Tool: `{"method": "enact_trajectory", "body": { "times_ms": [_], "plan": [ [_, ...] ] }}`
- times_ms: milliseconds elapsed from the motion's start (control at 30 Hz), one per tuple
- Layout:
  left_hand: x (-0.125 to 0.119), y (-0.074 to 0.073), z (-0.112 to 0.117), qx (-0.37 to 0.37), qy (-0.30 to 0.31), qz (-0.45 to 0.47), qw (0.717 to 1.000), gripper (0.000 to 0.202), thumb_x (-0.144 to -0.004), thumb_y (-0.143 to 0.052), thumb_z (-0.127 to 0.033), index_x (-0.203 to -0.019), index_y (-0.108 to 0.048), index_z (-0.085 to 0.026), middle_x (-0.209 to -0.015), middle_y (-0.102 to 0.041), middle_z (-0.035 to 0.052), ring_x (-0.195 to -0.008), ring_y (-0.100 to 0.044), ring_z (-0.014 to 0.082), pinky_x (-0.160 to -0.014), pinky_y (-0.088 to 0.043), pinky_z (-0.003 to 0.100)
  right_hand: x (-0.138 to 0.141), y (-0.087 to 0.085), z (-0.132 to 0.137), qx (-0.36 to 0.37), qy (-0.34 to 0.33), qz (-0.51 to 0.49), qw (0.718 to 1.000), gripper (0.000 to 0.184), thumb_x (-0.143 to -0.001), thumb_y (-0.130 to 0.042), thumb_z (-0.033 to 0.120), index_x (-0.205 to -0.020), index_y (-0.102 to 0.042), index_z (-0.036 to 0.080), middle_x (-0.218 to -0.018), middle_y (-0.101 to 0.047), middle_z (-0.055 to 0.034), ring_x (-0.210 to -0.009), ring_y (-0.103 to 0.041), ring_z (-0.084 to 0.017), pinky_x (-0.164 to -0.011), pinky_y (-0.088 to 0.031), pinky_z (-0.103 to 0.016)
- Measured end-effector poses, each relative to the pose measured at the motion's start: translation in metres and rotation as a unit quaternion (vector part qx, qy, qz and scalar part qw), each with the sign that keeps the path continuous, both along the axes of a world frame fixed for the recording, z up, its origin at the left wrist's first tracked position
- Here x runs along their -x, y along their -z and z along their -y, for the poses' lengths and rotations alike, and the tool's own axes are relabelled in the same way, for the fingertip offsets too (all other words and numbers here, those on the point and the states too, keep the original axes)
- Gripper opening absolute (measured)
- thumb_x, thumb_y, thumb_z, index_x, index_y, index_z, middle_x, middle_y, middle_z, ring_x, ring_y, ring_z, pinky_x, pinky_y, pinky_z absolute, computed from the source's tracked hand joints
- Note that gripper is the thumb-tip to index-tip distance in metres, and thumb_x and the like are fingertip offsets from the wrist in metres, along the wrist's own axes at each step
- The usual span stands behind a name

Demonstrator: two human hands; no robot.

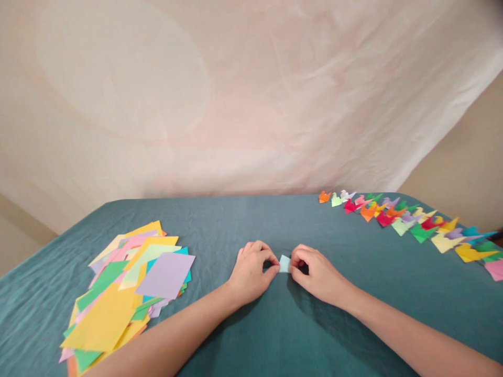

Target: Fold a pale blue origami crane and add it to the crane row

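Note:
A small folded piece of pale blue paper (284, 264) is held between my two hands, just above the dark green cloth. My left hand (255, 269) pinches its left edge between thumb and index finger. On the opposite side, my right hand (314, 272) grips the right edge the same way, its other fingers curled in. The fingertips cover both ends of the paper, so only its middle shows.
A loose pile of coloured paper squares (113, 309) lies on the left, with a lilac square (167, 275) on top. Folded paper birds (403, 226) in many colours stand in rows along the right. The table's cloth (236, 220) meets a pale hanging sheet (251, 104) behind.

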State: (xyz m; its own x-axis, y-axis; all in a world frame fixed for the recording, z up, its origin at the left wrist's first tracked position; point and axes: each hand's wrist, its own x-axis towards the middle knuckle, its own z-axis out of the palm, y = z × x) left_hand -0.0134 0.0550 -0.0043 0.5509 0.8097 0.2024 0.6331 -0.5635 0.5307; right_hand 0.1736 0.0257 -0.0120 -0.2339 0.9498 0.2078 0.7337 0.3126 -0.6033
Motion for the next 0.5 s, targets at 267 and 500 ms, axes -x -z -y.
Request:
{"method": "enact_trajectory", "body": {
  "times_ms": [267,500],
  "plan": [
    [0.018,-0.021,0.006,-0.091,0.151,-0.097,0.980,0.031,-0.088,-0.043,-0.014,-0.114,-0.055,-0.026,-0.112,-0.054,0.0052,-0.111,-0.045,0.0211,-0.095,-0.035,0.038,0.000,0.001,-0.001,0.003,0.004,0.004,1.000,0.012,-0.071,-0.052,0.010,-0.063,-0.050,0.019,-0.071,-0.054,-0.0003,-0.068,-0.051,-0.015,-0.066,-0.038,-0.028],
    [0.009,-0.021,0.035,-0.176,0.145,-0.180,0.957,0.050,-0.085,-0.050,-0.046,-0.127,-0.043,-0.021,-0.125,-0.049,0.0091,-0.121,-0.039,0.0268,-0.106,-0.022,0.045,-0.001,0.001,0.000,-0.003,0.001,0.002,1.000,0.012,-0.072,-0.052,0.010,-0.064,-0.050,0.019,-0.070,-0.054,-0.0002,-0.068,-0.050,-0.015,-0.066,-0.038,-0.028]
  ]
}}
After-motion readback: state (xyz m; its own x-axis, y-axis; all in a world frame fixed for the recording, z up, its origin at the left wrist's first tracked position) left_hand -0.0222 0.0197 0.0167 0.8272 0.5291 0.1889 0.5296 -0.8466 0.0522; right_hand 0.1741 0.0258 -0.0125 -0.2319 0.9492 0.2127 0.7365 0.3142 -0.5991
